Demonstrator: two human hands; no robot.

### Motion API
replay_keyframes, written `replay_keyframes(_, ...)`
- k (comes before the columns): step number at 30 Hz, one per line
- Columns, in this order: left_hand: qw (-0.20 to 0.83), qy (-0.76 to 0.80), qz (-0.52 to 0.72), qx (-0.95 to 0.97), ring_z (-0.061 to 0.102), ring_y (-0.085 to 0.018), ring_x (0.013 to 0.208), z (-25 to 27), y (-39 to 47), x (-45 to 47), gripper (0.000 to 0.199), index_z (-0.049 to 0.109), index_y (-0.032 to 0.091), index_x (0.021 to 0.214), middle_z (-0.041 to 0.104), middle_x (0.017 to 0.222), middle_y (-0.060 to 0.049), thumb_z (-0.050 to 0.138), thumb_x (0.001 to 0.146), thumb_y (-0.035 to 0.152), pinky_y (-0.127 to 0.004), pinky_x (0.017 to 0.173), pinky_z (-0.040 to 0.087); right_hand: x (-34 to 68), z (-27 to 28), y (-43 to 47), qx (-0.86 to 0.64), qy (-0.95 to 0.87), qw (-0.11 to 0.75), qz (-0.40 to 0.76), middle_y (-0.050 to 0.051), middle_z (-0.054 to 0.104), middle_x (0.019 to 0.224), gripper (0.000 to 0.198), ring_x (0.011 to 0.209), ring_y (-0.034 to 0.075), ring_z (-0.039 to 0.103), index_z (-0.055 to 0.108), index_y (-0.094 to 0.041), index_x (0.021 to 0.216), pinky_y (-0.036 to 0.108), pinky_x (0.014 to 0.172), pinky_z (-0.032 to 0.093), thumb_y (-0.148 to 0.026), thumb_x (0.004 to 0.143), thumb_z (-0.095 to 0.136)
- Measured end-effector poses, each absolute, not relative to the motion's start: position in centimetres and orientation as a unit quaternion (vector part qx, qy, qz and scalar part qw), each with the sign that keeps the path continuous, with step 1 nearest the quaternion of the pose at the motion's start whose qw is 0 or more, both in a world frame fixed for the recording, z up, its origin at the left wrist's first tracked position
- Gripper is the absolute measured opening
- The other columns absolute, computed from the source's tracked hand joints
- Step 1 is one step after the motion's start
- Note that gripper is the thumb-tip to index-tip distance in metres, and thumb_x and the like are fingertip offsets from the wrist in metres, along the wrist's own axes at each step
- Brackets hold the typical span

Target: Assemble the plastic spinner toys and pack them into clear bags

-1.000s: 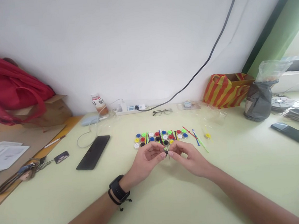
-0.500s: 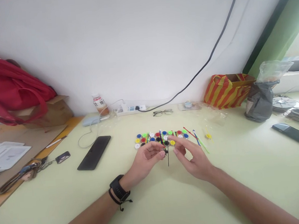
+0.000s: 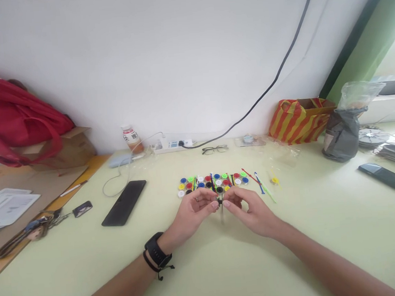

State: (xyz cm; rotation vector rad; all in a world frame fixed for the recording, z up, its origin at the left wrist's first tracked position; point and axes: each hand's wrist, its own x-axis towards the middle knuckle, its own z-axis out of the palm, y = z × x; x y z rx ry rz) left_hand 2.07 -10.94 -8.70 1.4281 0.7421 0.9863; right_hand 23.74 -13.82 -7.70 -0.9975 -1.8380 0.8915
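My left hand (image 3: 197, 209), wearing a black watch, pinches a small dark piece (image 3: 220, 202) between thumb and fingertips. A thin blade (image 3: 222, 215) on that piece hangs down, smeared by motion. From the other side my right hand (image 3: 248, 204) closes thumb and fingers at the same piece; the fingertips hide most of it. Just beyond my hands lie rows of small round pieces with coloured tops (image 3: 208, 178) in blue, red, yellow, white, green and black. Thin coloured strips lie among them. To their right are a red strip (image 3: 249, 173) and a green strip (image 3: 269, 192).
A black phone (image 3: 124, 203) lies left of my hands, keys (image 3: 46, 222) farther left. Along the wall stand a bottle (image 3: 132, 139), a power strip (image 3: 173, 145), glasses (image 3: 214, 150) and a striped bag (image 3: 300, 121). A dark flat case (image 3: 389, 180) lies at right.
My right hand has moved in to the left, its raised index finger now bent down to the small dark piece. The thin blade, sharp before, is blurred. My left hand has stayed in place.
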Motion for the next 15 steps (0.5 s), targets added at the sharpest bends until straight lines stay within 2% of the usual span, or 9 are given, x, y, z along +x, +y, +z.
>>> replay_keyframes(8, 0.600, 0.300, 0.418, 0.613, 0.071, -0.019, 0.100, -9.2, -11.1, 2.1, 0.024, 0.070, 0.019, 0.103, 0.072, 0.106, -0.006, 0.084, 0.085, 0.028, -0.034, 0.093, 0.060, 23.6, -8.0, -13.8, -0.401, -0.734, 0.393, 0.382, -0.001, 0.054, 0.072, 0.029, 0.067, 0.016, 0.049, 0.053, -0.022, 0.085, 0.028, 0.061, 0.041, -0.044, 0.104, 0.053)
replay_keyframes(11, 0.599, 0.297, 0.417, 0.615, 0.071, -0.020, 0.106, -9.1, -11.1, 2.1, 0.032, 0.068, 0.021, 0.113, 0.072, 0.117, -0.008, 0.084, 0.086, 0.028, -0.035, 0.097, 0.059, 23.9, -8.1, -13.5, -0.400, -0.737, 0.388, 0.383, -0.001, 0.054, 0.074, 0.029, 0.069, 0.017, 0.050, 0.053, -0.023, 0.086, 0.029, 0.062, 0.041, -0.044, 0.105, 0.050)
replay_keyframes(13, 0.580, 0.314, 0.415, 0.627, 0.069, -0.021, 0.110, -9.1, -11.1, 2.1, 0.035, 0.067, 0.022, 0.120, 0.072, 0.121, -0.009, 0.081, 0.088, 0.030, -0.036, 0.099, 0.057, 24.6, -8.1, -12.9, -0.423, -0.737, 0.402, 0.340, 0.000, 0.054, 0.076, 0.029, 0.072, 0.018, 0.051, 0.051, -0.023, 0.086, 0.030, 0.065, 0.042, -0.043, 0.106, 0.045)
replay_keyframes(15, 0.551, 0.339, 0.410, 0.643, 0.069, -0.020, 0.106, -9.1, -11.0, 2.1, 0.028, 0.070, 0.020, 0.115, 0.073, 0.115, -0.009, 0.078, 0.091, 0.034, -0.034, 0.096, 0.057, 26.0, -8.1, -12.0, -0.470, -0.730, 0.429, 0.251, 0.002, 0.055, 0.079, 0.029, 0.076, 0.020, 0.052, 0.048, -0.023, 0.084, 0.033, 0.071, 0.042, -0.040, 0.107, 0.041)
